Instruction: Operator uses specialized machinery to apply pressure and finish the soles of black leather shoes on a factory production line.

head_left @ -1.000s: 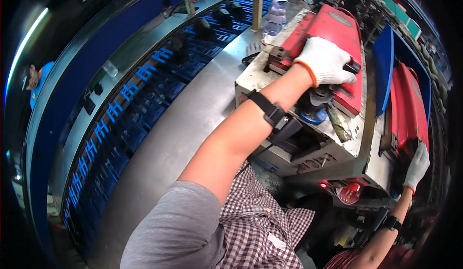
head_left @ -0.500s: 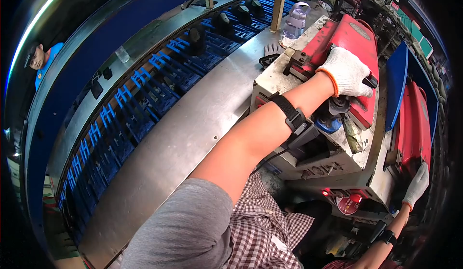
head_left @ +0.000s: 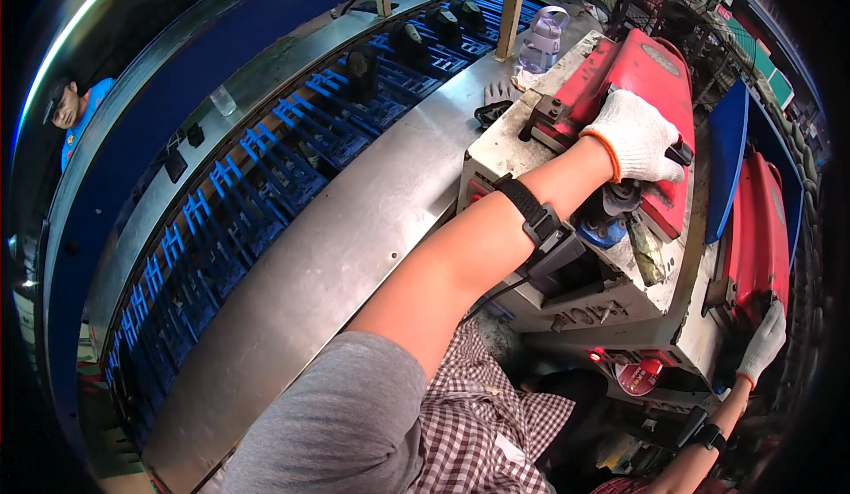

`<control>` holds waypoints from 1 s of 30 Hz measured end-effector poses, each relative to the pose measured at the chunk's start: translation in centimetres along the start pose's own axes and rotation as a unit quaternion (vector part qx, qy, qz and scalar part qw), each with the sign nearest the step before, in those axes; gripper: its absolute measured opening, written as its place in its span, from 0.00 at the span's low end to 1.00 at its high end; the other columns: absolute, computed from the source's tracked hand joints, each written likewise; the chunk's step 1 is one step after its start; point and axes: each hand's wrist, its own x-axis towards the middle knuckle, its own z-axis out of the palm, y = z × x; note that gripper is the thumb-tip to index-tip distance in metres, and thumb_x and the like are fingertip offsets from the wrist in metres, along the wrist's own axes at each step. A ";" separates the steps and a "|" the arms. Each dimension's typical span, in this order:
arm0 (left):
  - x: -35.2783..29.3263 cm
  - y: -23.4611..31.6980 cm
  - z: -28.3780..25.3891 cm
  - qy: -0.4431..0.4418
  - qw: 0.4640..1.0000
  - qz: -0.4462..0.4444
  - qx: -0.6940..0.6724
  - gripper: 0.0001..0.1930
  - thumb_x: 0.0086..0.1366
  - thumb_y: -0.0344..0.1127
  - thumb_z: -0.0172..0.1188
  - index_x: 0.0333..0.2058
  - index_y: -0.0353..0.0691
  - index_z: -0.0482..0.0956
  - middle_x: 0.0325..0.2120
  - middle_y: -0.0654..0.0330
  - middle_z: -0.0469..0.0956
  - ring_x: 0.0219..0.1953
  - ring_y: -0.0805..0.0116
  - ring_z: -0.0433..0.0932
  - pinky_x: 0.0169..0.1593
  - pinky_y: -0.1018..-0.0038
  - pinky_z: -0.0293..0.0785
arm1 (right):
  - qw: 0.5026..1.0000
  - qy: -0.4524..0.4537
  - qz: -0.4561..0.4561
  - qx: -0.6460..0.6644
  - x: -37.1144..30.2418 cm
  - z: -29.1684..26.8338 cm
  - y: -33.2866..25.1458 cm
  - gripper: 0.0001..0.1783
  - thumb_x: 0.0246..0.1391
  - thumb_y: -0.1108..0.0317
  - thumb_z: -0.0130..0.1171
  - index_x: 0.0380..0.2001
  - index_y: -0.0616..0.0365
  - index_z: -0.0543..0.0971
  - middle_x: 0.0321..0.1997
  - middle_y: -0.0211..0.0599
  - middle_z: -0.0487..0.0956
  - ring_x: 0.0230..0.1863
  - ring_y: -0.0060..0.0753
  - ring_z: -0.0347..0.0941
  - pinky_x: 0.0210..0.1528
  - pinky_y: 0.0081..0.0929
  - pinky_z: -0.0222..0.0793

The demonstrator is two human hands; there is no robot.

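Observation:
My left hand (head_left: 636,137), in a white knit glove with an orange cuff, is closed around the black handle (head_left: 679,152) of a red machine cover (head_left: 653,73). That cover lies over a worn cream machine (head_left: 505,144). Below the handle are a dark round part and a blue fitting (head_left: 602,232). My right hand (head_left: 764,345), gloved alike, is at the near end of a second red cover (head_left: 757,228) on the neighbouring machine (head_left: 702,339). Its fingers are bent against that cover's edge; what lies inside them is hidden.
A bare metal table (head_left: 310,273) runs along my left, beside a conveyor of blue bars (head_left: 257,171) carrying several dark pieces. A clear bottle (head_left: 541,41) stands behind the left machine. A blue panel (head_left: 729,158) separates the covers. Beyond the conveyor is a person in blue (head_left: 80,118).
Both hands stay at their covers with no visible movement. The person at the far left has tilted their head slightly.

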 end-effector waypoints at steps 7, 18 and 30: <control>0.0 0.0 0.1 0.013 1.000 0.010 0.000 0.25 0.56 0.67 0.64 0.39 0.55 0.91 0.29 0.54 0.87 0.35 0.54 0.88 0.41 0.58 0.81 | 1.000 0.001 0.002 0.001 0.0 0.2 0.5 0.26 0.78 0.55 0.44 0.60 0.65 0.80 0.61 0.52 0.83 0.64 0.52 0.78 0.67 0.42 0.71; -0.1 -0.1 0.1 0.023 1.000 0.010 -0.001 0.25 0.56 0.67 0.64 0.38 0.54 0.90 0.29 0.54 0.87 0.35 0.54 0.88 0.41 0.58 0.81 | 1.000 0.004 -0.007 -0.002 -0.1 0.0 0.0 0.27 0.78 0.54 0.44 0.60 0.65 0.80 0.60 0.53 0.83 0.62 0.53 0.79 0.65 0.43 0.73; 0.0 -0.2 0.5 0.027 1.000 0.010 -0.002 0.25 0.55 0.66 0.64 0.38 0.54 0.91 0.29 0.55 0.87 0.35 0.54 0.88 0.41 0.58 0.81 | 1.000 -0.003 0.004 0.009 0.0 0.4 0.6 0.27 0.78 0.54 0.44 0.61 0.65 0.79 0.62 0.52 0.82 0.64 0.51 0.78 0.67 0.42 0.70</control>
